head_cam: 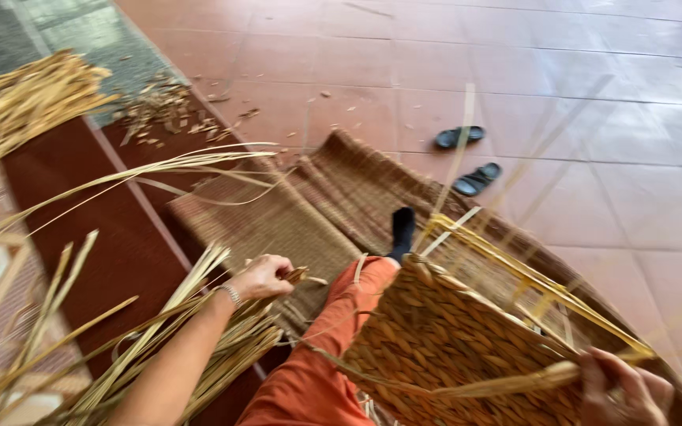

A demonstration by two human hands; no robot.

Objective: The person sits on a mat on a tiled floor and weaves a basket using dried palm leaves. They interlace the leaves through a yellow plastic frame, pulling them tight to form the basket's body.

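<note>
Head view: the person is sitting on a woven mat (pixel 278 225) laid over a red tiled floor (pixel 593 87), one leg in orange trousers (pixel 317 371) stretched out and ending in a dark sock (pixel 402 230). The left hand (pixel 264 277) is closing its grip on the ends of a few dried reed strips (pixel 199 347) drawn from the loose bundle beside the leg. The right hand (pixel 621 390) is gripping a twisted strand (pixel 507 385) against the rim of one partly woven basket (pixel 444 339), which is resting tilted on the lap. Bare yellow stakes (pixel 530 276) are standing out from the basket edge.

Risks, as judged: the basket is sitting unsupported on one thigh and could roll off if the right grip slackens; the long stakes could snag or kink on the reaching arm.

Count: one basket, two dark sandals (pixel 467 158) on the floor, one further reed heap (pixel 17 102) far left.
</note>
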